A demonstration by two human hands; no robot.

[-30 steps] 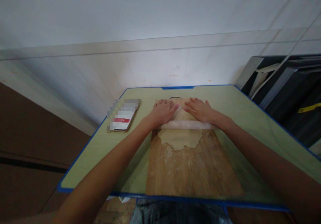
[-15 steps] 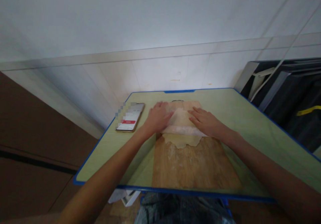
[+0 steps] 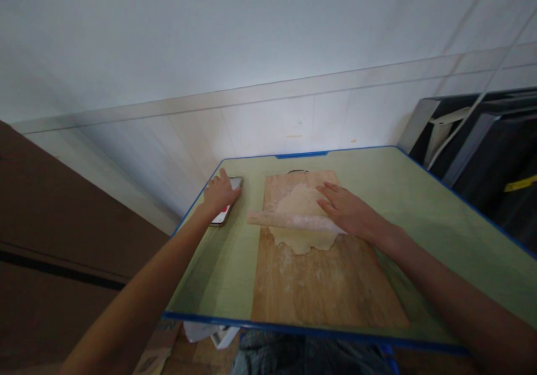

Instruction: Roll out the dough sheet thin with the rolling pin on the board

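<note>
A flat, uneven sheet of pale dough (image 3: pixel 300 202) lies on the wooden board (image 3: pixel 319 291). Across it rests a flour-dusted rolling pin (image 3: pixel 289 220), its left end free and sticking out past the board. My right hand (image 3: pixel 346 207) lies over the pin's right end, fingers stretched out and apart, hiding that end. Off to the left, my left hand (image 3: pixel 218 193) is over the phone (image 3: pixel 222 216), covering much of its screen. The fingers of that hand are spread, and nothing is held in them.
The board lies on a pale green folding table (image 3: pixel 403 187) with a blue rim. Behind it stands a white wall (image 3: pixel 268 123). Dark flat items (image 3: pixel 495 140) lean at the right, and brown furniture (image 3: pixel 62 207) stands at the left.
My left hand has left the rolling pin and moved left to the phone. My right hand stays on the pin's right end. The pin's left end is now uncovered.
</note>
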